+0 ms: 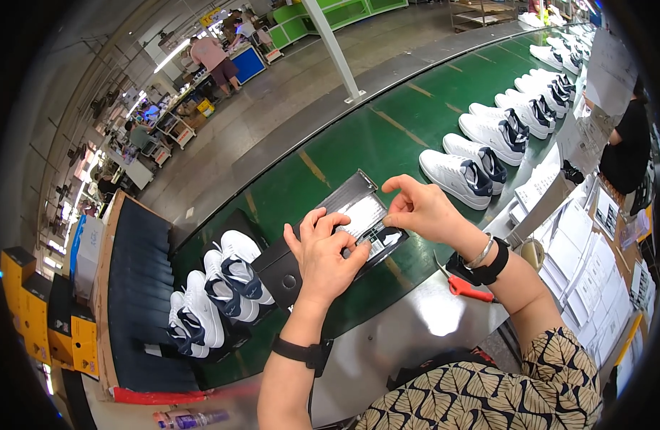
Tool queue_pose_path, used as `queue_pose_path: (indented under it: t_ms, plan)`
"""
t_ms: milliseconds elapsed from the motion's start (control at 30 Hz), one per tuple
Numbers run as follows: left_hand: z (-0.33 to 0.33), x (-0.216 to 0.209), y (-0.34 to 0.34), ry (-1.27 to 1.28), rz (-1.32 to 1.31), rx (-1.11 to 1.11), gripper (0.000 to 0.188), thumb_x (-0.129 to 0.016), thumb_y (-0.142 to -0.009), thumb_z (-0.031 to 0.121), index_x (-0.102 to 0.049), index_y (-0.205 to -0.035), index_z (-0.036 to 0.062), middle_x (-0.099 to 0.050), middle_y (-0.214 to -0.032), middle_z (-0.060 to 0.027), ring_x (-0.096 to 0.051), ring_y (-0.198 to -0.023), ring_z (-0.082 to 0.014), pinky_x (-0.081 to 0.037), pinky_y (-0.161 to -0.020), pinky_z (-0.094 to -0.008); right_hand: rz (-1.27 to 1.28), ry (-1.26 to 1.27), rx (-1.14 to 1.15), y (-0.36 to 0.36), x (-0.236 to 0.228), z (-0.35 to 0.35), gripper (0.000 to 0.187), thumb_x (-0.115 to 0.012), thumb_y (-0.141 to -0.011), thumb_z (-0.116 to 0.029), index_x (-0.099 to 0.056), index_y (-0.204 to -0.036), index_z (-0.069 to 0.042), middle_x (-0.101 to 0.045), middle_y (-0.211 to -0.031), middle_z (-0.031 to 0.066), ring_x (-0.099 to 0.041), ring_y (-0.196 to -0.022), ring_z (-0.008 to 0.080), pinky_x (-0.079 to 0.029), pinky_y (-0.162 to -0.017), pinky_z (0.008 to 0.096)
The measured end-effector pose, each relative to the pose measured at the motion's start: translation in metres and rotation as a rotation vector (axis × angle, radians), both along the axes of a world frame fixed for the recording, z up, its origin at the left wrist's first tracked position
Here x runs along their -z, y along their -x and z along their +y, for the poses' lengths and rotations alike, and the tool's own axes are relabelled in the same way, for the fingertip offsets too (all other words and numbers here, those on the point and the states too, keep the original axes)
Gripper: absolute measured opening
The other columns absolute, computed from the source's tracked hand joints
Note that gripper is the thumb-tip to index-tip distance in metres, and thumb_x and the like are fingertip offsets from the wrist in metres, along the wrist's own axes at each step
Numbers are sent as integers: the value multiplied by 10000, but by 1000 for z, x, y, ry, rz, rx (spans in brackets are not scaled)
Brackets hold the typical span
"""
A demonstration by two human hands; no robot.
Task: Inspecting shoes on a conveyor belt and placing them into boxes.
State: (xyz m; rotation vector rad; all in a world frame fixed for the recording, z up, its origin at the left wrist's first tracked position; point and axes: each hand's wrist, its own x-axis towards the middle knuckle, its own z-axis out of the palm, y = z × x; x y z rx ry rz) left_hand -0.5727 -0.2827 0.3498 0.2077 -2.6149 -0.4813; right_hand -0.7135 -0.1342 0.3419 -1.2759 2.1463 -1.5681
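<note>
A black shoebox (278, 264) lies on the green conveyor belt in front of me. White labels (366, 213) show on its right-hand part, between my hands. My left hand (321, 252) is over the box, its fingers bent and apart, with the thumb near the labels. At the box's right end, my right hand (429, 212) has thumb and forefinger pinched together beside the labels. Whatever is between those fingertips is too small to make out. Left of the box sit white sneakers with dark linings (233, 279), some in open black boxes.
A row of white sneakers (477, 140) runs up the belt's right side. A red-handled tool (470, 288) lies on the metal ledge (423, 322), near paper stacks (584, 269). Yellow and black boxes (47, 315) stand far left, a bottle (190, 418) below. Other people are farther off.
</note>
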Motion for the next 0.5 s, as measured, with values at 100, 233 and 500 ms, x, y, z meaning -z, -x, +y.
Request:
queue_pose_path:
  t_ms: [100, 233, 500]
  plan:
    - [2, -1, 0, 23, 8, -8, 271, -694, -657, 274, -526, -547, 92, -538, -1038, -10, -343, -1185, -277, -51, -992, -601, 172, 23, 28, -5, 10, -2, 382, -686, -700, -123, -501, -1026, -46, -603, -694, 77, -600, -617, 215, -481, -583, 313]
    - [3, 2, -1, 116, 63, -29, 301, -696, -622, 266, -478, -522, 84, -524, -953, -23, -382, -1123, -278, -135, -961, -609, 303, 108, 154, -21, 13, 0, 469, -688, -711, -150, -478, -1122, -67, -565, -877, 116, -594, -650, 228, -492, -601, 322]
    - [-6, 4, -7, 184, 113, -30, 356, -725, -607, 259, -433, -511, 79, -494, -875, -40, -441, -964, -251, -257, -891, -523, 65, 224, 80, -34, 41, 3, 518, -671, -746, -140, -455, -1207, -42, -581, -941, 130, -601, -713, 192, -501, -650, 292]
